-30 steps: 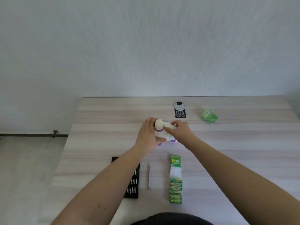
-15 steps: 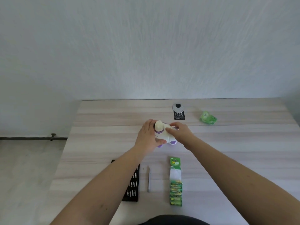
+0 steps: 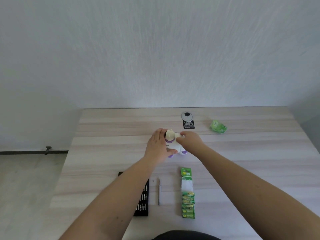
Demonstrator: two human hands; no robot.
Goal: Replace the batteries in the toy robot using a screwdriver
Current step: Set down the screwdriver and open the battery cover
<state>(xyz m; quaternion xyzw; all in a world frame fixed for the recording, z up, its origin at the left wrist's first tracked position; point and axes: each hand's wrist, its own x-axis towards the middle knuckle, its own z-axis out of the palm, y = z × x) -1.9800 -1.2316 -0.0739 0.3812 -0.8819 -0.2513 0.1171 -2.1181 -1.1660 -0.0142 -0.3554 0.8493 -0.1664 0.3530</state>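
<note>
both hands grip the toy robot (image 3: 173,144): the left hand (image 3: 158,146) wraps its side with the thumb curled across the body, the right hand (image 3: 189,140) pinches the other side. the toy sits mid-table (image 3: 103,153), beyond the thin screwdriver (image 3: 159,191), the black bit case (image 3: 142,201) and the strip of green gp batteries (image 3: 187,203). this looks like the stage of turning the toy to find its battery door; next, one hand must let go and fetch the screwdriver. against the earlier frames the hands and toy have barely moved; only the view has shifted slightly.
</note>
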